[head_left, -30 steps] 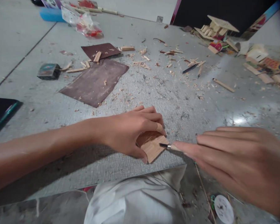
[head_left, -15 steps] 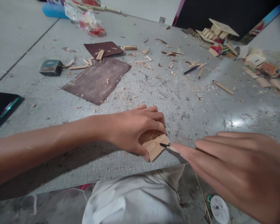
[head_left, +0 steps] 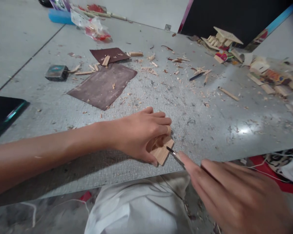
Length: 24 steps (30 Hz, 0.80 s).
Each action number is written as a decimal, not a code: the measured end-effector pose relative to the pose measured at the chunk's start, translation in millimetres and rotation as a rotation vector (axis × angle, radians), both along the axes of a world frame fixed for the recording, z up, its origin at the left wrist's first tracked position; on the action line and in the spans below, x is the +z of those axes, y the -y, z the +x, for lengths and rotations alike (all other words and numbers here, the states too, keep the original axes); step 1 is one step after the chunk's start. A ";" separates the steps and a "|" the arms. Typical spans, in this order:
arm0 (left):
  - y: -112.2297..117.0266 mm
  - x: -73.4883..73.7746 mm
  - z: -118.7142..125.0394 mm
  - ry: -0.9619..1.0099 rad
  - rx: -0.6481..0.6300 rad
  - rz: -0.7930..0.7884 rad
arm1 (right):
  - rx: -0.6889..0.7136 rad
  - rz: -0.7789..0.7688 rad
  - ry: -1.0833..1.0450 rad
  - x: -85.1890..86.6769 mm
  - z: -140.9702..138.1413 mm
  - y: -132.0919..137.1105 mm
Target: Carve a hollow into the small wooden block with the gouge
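My left hand [head_left: 146,135] presses a small flat wood block [head_left: 162,154] onto the table near its front edge, fingers curled over the far side and thumb along the near side. Part of the block's carved face shows between thumb and fingers; the rest is under the hand. In my right hand [head_left: 224,188] is a carving knife [head_left: 173,152] with a dark narrow blade, its light handle mostly hidden by my fingers. The blade tip lies at the right part of the block's face.
Brown sandpaper sheets [head_left: 104,86] lie beyond my left hand, near a dark box [head_left: 56,72]. Wood shavings [head_left: 151,70] and thin tools [head_left: 228,93] are scattered about. A phone-like dark object [head_left: 5,113] sits left; a small stick model [head_left: 222,39] stands at the back right.
My right hand has moved down and slightly left with the knife. The blade has drawn a little toward the block's right edge. My left hand keeps its hold on the block.
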<state>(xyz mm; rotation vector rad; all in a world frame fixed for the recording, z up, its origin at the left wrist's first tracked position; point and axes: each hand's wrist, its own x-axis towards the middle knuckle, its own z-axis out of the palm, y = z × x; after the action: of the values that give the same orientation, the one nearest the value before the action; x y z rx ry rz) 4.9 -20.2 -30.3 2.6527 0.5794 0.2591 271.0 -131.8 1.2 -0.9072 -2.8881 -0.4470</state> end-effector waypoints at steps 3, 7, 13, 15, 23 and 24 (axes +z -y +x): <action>2.0 1.3 3.6 -0.017 0.007 0.016 | -0.069 0.014 -0.078 -9.2 -1.3 9.4; 3.4 3.6 6.6 -0.037 0.020 0.007 | -0.102 -0.010 -0.105 -15.4 -2.7 13.8; 5.2 9.8 11.2 -0.042 0.005 0.016 | -0.087 -0.047 -0.177 -22.7 -0.7 10.1; 5.1 10.9 12.8 -0.041 -0.015 0.032 | -0.073 -0.048 -0.187 -25.5 0.7 8.4; 6.0 14.7 15.7 -0.079 -0.047 0.087 | -0.057 -0.062 -0.259 -38.1 4.7 3.9; 7.0 15.8 16.4 -0.090 -0.043 0.095 | -0.055 -0.063 -0.275 -40.5 3.7 2.4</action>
<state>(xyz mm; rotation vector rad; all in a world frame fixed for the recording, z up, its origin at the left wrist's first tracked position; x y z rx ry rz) 21.3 -27.1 -14.6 2.7766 0.5501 0.1589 274.8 -134.2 -39.3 -0.9749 -2.6456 -0.2162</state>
